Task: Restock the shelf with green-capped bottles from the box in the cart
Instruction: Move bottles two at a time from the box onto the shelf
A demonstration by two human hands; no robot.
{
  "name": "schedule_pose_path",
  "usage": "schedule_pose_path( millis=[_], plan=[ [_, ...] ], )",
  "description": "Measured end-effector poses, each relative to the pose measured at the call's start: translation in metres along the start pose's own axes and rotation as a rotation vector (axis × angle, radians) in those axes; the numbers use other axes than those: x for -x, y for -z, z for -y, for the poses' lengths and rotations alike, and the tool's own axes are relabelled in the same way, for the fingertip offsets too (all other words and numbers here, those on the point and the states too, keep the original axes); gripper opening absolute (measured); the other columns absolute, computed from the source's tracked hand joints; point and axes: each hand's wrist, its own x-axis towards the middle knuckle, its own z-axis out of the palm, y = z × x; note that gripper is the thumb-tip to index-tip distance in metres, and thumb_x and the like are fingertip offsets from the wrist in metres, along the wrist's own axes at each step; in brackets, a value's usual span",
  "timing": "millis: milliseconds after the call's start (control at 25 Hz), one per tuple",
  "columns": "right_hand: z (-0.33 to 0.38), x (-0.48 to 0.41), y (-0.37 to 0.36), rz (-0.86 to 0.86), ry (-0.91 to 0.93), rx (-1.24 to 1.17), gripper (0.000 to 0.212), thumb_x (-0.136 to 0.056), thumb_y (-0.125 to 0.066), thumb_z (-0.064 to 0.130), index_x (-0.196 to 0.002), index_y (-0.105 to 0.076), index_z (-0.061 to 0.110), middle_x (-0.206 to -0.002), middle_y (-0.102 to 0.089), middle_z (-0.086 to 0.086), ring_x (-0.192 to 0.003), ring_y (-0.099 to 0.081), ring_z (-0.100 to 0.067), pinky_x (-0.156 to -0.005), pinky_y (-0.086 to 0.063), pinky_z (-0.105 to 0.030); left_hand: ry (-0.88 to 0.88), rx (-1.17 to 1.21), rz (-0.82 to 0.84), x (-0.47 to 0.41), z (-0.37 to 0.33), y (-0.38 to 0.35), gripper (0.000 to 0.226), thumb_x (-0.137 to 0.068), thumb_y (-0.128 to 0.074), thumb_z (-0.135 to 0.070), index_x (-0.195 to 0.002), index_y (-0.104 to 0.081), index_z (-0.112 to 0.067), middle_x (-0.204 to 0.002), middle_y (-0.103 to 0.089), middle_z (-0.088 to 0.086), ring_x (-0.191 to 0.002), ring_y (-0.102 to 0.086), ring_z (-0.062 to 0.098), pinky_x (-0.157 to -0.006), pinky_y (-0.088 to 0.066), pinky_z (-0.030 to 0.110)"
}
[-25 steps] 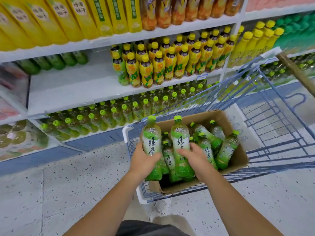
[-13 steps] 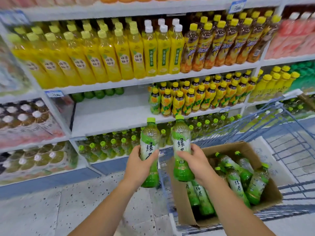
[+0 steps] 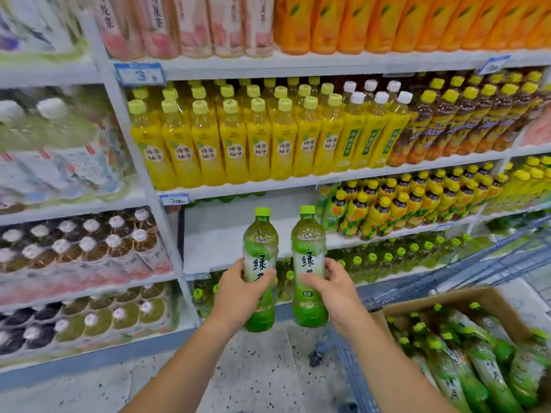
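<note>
My left hand [image 3: 240,290] grips a green-capped tea bottle [image 3: 260,248] around its middle, upright. Right beside it, my right hand [image 3: 334,289] grips a second green-capped bottle [image 3: 308,263], also upright. Both bottles are raised in front of a mostly bare white shelf [image 3: 226,242]. Several more green-capped bottles [image 3: 465,362] lie in the cardboard box [image 3: 447,299] at the lower right, inside the blue wire cart [image 3: 489,263].
Yellow-capped bottles [image 3: 396,204] fill the right part of that same shelf. Rows of yellow drinks [image 3: 238,144] stand one shelf above, green-capped bottles [image 3: 387,257] one shelf below. Shrink-wrapped packs [image 3: 83,248] fill the left bay. Speckled floor [image 3: 262,368] lies beneath my arms.
Both hands lifted a bottle each out of the box and raised them toward the shelf. The view swung up and left, so the box and cart now sit at the lower right.
</note>
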Motion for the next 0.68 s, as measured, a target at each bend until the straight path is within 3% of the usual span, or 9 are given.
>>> schedule_pose_path(
  millis=[80, 360, 480, 680],
  plan=[
    [0.006, -0.014, -0.017, 0.031, 0.027, 0.008, 0.035, -0.082, -0.077, 0.006, -0.110, -0.064, 0.021, -0.106, -0.076, -0.001, -0.093, -0.074, -0.019, -0.084, -0.059, -0.044, 0.010, -0.022, -0.002, -0.019, 0.003, 0.013, 0.024, -0.079, -0.083, -0.033, -0.097, -0.072, -0.023, -0.083, -0.077, -0.007, -0.077, -0.073, 0.010, -0.075, -0.062, 0.039],
    [-0.005, -0.112, -0.027, 0.083, 0.064, 0.072, 0.039, -0.081, -0.078, 0.008, -0.115, -0.068, 0.024, -0.105, -0.077, 0.004, -0.099, -0.072, -0.017, -0.092, -0.057, -0.048, 0.026, -0.134, -0.009, -0.094, 0.023, 0.004, 0.027, -0.074, -0.085, -0.028, -0.095, -0.068, -0.029, -0.085, -0.074, -0.012, -0.079, -0.070, 0.004, -0.065, -0.054, 0.021],
    [-0.031, -0.165, -0.022, 0.099, 0.062, 0.049, 0.035, -0.084, -0.075, 0.006, -0.115, -0.069, 0.021, -0.104, -0.077, 0.003, -0.099, -0.073, -0.018, -0.091, -0.058, -0.046, 0.027, -0.157, -0.046, -0.140, 0.049, -0.012, 0.028, -0.072, -0.085, -0.029, -0.095, -0.069, -0.028, -0.083, -0.074, -0.011, -0.076, -0.070, 0.005, -0.066, -0.058, 0.025],
    [-0.079, -0.239, -0.011, 0.079, 0.130, 0.024, 0.035, -0.085, -0.073, 0.000, -0.113, -0.067, 0.020, -0.103, -0.077, 0.000, -0.097, -0.073, -0.020, -0.084, -0.060, -0.041, -0.085, -0.184, -0.106, -0.212, 0.086, -0.044, 0.026, -0.072, -0.085, -0.029, -0.091, -0.067, -0.030, -0.084, -0.072, -0.015, -0.074, -0.067, -0.002, -0.059, -0.048, 0.015]
  ],
)
